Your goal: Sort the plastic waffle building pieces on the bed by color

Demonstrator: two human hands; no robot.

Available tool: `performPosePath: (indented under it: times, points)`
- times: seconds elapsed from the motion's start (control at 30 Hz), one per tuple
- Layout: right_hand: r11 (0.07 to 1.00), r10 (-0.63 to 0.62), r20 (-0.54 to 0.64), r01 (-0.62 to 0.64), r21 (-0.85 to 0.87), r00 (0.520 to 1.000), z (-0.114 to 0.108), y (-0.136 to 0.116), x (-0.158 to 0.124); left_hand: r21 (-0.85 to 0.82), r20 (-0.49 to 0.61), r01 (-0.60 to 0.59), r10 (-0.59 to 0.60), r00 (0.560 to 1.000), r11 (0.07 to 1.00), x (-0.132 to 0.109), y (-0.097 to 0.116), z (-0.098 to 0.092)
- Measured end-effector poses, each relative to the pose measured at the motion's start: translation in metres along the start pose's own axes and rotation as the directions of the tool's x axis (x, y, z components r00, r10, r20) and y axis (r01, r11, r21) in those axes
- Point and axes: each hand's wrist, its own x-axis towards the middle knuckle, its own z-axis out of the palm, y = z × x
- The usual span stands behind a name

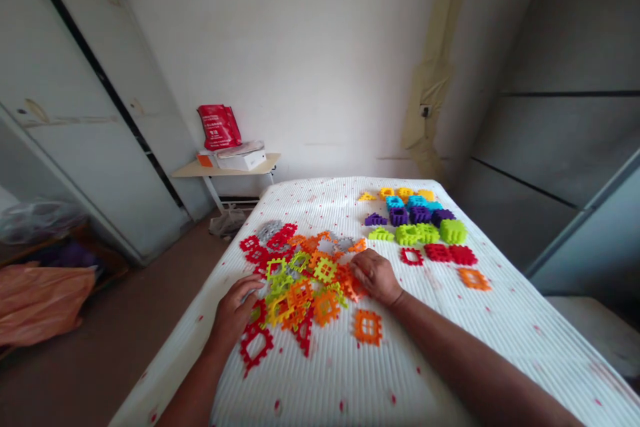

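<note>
White bedding (440, 373) fills the frame's lower centre, where a mixed tile pile (305, 273) sits between the left hand (235, 310), fingers loosely spread, and the right hand (376, 277), curled onto orange pieces.

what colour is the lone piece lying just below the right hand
Orange. The lone piece lies on the white bedspread, clearest in the head view.

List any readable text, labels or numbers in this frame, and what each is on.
None can be read.
Red bag on the side table: pale print on its face, too blurred to read.
White box beside it: no legible marking.
Plastic tiles under the left hand and right hand: no lettering visible.
</note>
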Motion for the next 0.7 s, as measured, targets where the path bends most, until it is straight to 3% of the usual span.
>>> performPosePath:
  times: [0.23, 0.7]
  points:
    - [0.997, 0.072, 0.134, -0.072, -0.004, 0.988, 0.007, 0.004, -0.001, 0.007, 0.029, 0.022, -0.022, 0.999, 1.0, 0.003, -0.009, -0.001]
    - [0.995, 0.101, 0.192, -0.099, -0.019, 0.976, 0.008, 0.004, 0.002, 0.064, 0.063, 0.027, -0.032, 0.997, 0.998, 0.006, -0.018, -0.001]
